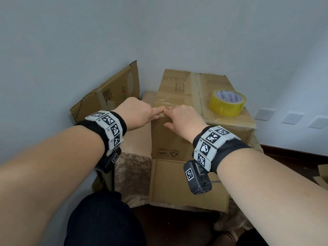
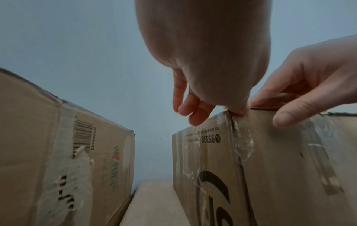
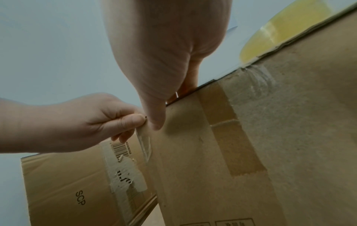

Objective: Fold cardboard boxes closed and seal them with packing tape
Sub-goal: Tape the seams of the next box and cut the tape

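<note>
A closed cardboard box (image 1: pixel 177 89) stands in front of me with old tape strips across its top. My left hand (image 1: pixel 158 113) is at the box's near top left corner. Its index finger lies along the top edge and its thumb (image 3: pixel 133 122) pinches the taped corner from the side. My right hand (image 1: pixel 167 118) touches the same edge just to the right, with straight fingers on top and the thumb (image 2: pixel 284 120) pressed on the front face. Clear tape (image 2: pixel 243 142) wraps down over that corner. A yellow packing tape roll (image 1: pixel 227 102) lies on the box's top at the right.
A worn second carton (image 1: pixel 110 93) with a barcode label leans against the wall at the left, with a narrow gap between it and the box. A loose cardboard flap (image 1: pixel 186 183) lies below the box front on a patterned cloth (image 1: pixel 133 166). My knee (image 1: pixel 99 221) is at the bottom.
</note>
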